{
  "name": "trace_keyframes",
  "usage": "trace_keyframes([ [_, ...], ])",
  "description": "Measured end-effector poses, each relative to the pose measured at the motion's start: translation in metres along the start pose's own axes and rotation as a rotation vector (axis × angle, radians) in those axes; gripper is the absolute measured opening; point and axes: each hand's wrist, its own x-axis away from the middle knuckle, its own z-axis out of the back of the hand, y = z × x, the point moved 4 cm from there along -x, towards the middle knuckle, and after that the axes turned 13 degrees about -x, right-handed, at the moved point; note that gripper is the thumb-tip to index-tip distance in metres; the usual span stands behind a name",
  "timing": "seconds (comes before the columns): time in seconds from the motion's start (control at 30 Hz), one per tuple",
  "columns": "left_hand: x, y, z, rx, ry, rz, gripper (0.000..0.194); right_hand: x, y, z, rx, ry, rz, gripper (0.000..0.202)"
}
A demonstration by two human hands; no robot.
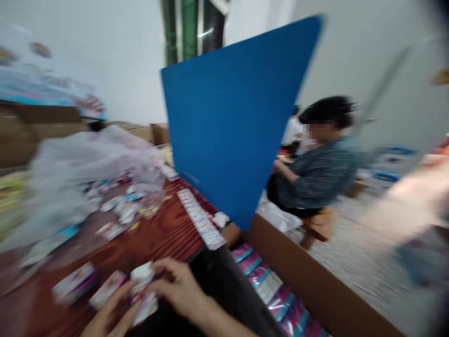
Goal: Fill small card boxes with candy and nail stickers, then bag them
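Carton (147, 310), small and printed, is at the near side of the bench (159, 235) between both hands, its long axis seemingly pointing away from the wearer. I see the left hand (112, 312) closed on its left, the right hand (180, 286) pinching opposite; neither is clearly nearer.

A large blue panel (235, 121) stands mid-scene; a green-paned window (189, 30) lies far behind it; at right a person (315, 173) sits on a wooden stool (324, 224); a blurred printed sheet (45, 79) shows far left, against a pale wall (126, 47).
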Motion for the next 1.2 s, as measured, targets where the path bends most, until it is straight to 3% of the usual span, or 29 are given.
trace_keyframes([
  [0.03, 0.005, -0.008, 0.009, -0.003, -0.031, 0.021, 0.043, 0.003, -0.010, -0.004, 0.015, -0.060, 0.022, 0.033],
  [0.1, 0.012, -0.014, 0.015, 0.125, -0.222, -0.029, 0.044, 0.001, -0.021, -0.009, 0.067, -0.187, 0.028, 0.022],
  [0.13, 0.014, -0.016, 0.017, 0.171, -0.247, -0.041, 0.042, -0.002, -0.022, -0.011, 0.065, -0.223, 0.009, 0.022],
  [0.27, 0.018, -0.019, 0.022, 0.226, -0.241, -0.019, 0.039, -0.003, -0.008, -0.016, -0.095, -0.238, -0.099, 0.033],
  [0.37, 0.022, -0.017, 0.025, 0.217, -0.236, -0.043, 0.035, 0.002, -0.001, -0.017, -0.072, -0.251, -0.102, 0.024],
  [0.47, 0.023, -0.016, 0.027, 0.265, -0.265, -0.053, 0.031, 0.000, -0.005, -0.017, 0.053, -0.292, -0.059, 0.012],
  [0.6, 0.024, -0.017, 0.024, 0.413, -0.361, 0.062, 0.030, -0.007, -0.019, -0.020, 0.208, -0.374, 0.082, 0.007],
  [0.7, 0.025, -0.018, 0.023, 0.475, -0.322, 0.101, 0.027, -0.009, -0.023, -0.024, 0.295, -0.432, 0.122, 0.008],
  [0.97, 0.030, -0.018, 0.022, 0.466, -0.235, 0.087, 0.025, -0.016, -0.035, -0.034, 0.323, -0.437, -0.035, 0.022],
  [1.2, 0.032, -0.016, 0.027, 0.458, -0.272, 0.085, 0.027, -0.022, -0.038, -0.038, 0.267, -0.460, -0.302, 0.015],
])
